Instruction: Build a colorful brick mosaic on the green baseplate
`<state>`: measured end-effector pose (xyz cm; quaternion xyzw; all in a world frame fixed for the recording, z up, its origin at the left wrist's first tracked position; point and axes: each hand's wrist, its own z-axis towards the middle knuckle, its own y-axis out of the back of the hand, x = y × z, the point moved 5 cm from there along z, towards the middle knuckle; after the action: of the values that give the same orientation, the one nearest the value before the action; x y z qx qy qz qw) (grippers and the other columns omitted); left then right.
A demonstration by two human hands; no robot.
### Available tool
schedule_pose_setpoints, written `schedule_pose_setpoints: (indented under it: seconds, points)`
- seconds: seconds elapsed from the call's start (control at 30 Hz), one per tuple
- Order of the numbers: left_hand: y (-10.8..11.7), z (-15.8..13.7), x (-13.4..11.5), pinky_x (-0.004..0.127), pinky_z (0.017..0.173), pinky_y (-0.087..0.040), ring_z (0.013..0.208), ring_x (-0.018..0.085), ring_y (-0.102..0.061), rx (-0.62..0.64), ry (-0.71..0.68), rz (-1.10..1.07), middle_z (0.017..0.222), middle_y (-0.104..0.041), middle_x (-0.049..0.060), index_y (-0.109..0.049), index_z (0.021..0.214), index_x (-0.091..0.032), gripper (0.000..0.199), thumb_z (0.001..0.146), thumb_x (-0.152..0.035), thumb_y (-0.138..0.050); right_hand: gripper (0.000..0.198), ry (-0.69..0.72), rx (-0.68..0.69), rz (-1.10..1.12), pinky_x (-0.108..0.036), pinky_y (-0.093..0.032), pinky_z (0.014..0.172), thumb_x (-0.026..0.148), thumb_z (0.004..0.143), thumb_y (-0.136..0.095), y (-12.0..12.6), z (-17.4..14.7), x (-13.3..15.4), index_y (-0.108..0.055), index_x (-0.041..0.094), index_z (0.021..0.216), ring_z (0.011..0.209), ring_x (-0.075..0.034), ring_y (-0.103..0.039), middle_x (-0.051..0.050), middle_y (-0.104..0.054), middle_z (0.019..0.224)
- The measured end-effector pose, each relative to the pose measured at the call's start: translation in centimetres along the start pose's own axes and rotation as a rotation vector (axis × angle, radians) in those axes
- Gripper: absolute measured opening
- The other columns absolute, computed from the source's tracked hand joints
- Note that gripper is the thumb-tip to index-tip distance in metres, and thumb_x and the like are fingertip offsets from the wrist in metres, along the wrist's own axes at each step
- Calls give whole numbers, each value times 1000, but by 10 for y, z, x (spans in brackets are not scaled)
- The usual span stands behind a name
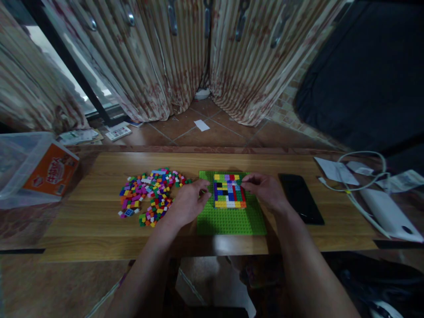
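Left hand (188, 201) loosely curled, digits parted; right hand (265, 187) pinched at upper-right edge of brick mosaic (229, 192) on green baseplate (232, 223), contents unclear. Risk: uneven pressure could dislodge mosaic.

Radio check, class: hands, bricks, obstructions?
Left hand over left edge of green baseplate; right hand at brick panel, grips unclear. Panel on baseplate. No obstruction; black slab lies apart.

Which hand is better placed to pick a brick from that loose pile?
Probably the left hand: it is close beside the brick pile, while the right hand is farther off, at the green board's other side.
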<state>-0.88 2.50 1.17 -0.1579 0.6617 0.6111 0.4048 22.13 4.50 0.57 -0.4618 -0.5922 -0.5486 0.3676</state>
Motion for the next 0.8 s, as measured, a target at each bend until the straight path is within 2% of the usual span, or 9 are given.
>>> schedule_pose_setpoints:
  seconds: [0.13,0.33,0.47,0.6,0.7,0.8]
  points:
    - [0,0,-1,28,73,-53,83,18,-71,5,3,12,94,-75,5,-64,105,-16,21,87,-20,-54,19,-62,-27,83,-27,-40,57,32,55,-72,-3,-1,-2,-65,18,65,55,-10,-50,3,-61,59]
    - [-3,1,2,30,75,-53,86,19,-71,14,23,6,96,-75,7,-64,108,-15,23,87,-20,-55,20,-146,-43,181,-26,-44,55,30,52,-73,-7,0,-11,-64,18,66,54,-11,-54,2,-62,59]
    - [-3,1,1,31,77,-54,86,19,-71,25,27,-4,95,-75,7,-65,106,-15,23,87,-20,-54,23,-131,-50,218,-26,-44,52,33,51,-75,-8,2,-17,-64,19,65,51,-11,-53,3,-61,56]
    - [-2,1,-2,31,80,-54,87,19,-71,24,28,-18,97,-75,8,-64,109,-15,25,87,-20,-53,24,-58,-26,210,-25,-42,52,36,53,-77,-8,1,-15,-65,18,65,50,-10,-50,3,-60,56]
    - [-1,2,-2,32,78,-54,86,19,-71,33,34,-19,97,-75,8,-64,111,-15,27,87,-22,-52,26,23,-58,185,-25,-39,51,39,57,-77,8,2,-12,-67,18,67,51,-10,-48,3,-59,57]
    - [-2,3,1,33,78,-55,85,20,-71,47,37,-19,98,-75,8,-64,110,-16,28,88,-25,-51,28,75,-292,137,-27,-41,56,43,65,-72,48,2,-18,-67,17,73,55,-12,-51,1,-60,59]
